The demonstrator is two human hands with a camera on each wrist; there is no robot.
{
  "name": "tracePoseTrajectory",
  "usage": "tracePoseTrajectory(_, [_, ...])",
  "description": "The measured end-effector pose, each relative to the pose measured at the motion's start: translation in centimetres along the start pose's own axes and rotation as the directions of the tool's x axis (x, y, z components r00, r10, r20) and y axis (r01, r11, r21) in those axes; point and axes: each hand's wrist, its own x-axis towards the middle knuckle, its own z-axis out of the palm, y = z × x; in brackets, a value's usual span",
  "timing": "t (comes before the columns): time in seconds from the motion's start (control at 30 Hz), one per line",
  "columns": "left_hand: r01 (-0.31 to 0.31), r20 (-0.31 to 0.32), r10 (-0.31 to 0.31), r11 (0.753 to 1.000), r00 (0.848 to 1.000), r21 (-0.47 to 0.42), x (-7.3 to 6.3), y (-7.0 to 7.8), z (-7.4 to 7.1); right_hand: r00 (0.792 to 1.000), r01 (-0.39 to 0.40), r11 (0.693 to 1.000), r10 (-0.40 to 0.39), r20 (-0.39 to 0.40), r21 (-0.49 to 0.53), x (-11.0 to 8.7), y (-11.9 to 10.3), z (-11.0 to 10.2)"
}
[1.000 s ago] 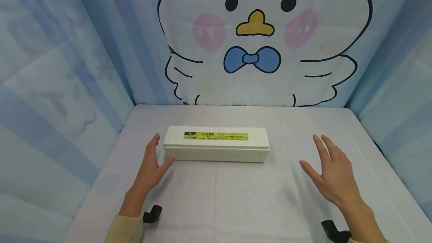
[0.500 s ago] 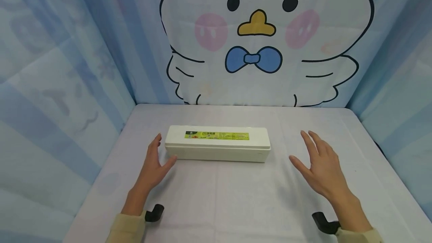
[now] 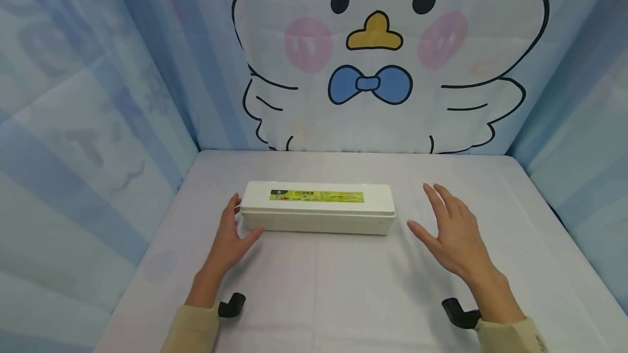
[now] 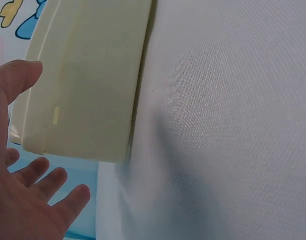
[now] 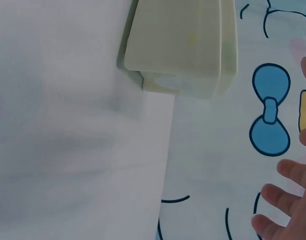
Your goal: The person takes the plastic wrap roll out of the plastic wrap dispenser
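A long cream-white lidded plastic box [image 3: 319,222] with a yellow-green label [image 3: 316,196] on its lid lies crosswise on the table; the lid is on. My left hand [image 3: 230,238] is at the box's left end, thumb in front and fingers spread beside it. In the left wrist view that hand [image 4: 28,200] shows parted fingers around the box's end [image 4: 93,100]; whether it touches, I cannot tell. To the right of the box, my right hand [image 3: 453,236] hovers apart from it, fingers extended. The right wrist view shows those spread fingers [image 5: 282,200] away from the box [image 5: 177,45].
A white cloth covers the table [image 3: 314,287]. Blue and white curtains [image 3: 98,124] hang on both sides, and a backdrop with a cartoon face and blue bow tie [image 3: 370,84] stands behind. Black wrist mounts [image 3: 461,315] stick out inward from both sleeves.
My right hand has moved left and slightly forward, closer to the box's right end. My left hand has shifted slightly right toward the left end. The box has stayed in place.
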Motion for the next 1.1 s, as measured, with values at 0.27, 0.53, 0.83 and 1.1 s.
tracePoseTrajectory(0.27, [-0.023,-0.008,0.023,0.999,1.000,-0.034,0.5,0.0,0.6,1.000,0.013,1.000,-0.013,0.002,0.007,0.7,-0.7,0.1])
tracePoseTrajectory(0.53, [-0.030,-0.006,0.029,0.997,1.000,-0.077,1.0,0.0,0.8,0.999,0.034,0.999,-0.034,0.022,0.012,1.5,-1.3,0.9])
tracePoseTrajectory(0.83, [-0.055,-0.020,0.053,0.993,0.998,-0.104,1.4,-0.2,1.1,0.996,0.086,0.996,-0.086,0.028,0.014,2.5,-1.9,1.9])
tracePoseTrajectory(1.1, [-0.069,-0.038,0.065,0.991,0.997,-0.117,1.6,-0.2,1.4,0.993,0.103,0.993,-0.106,0.053,0.052,3.3,-2.8,2.5])
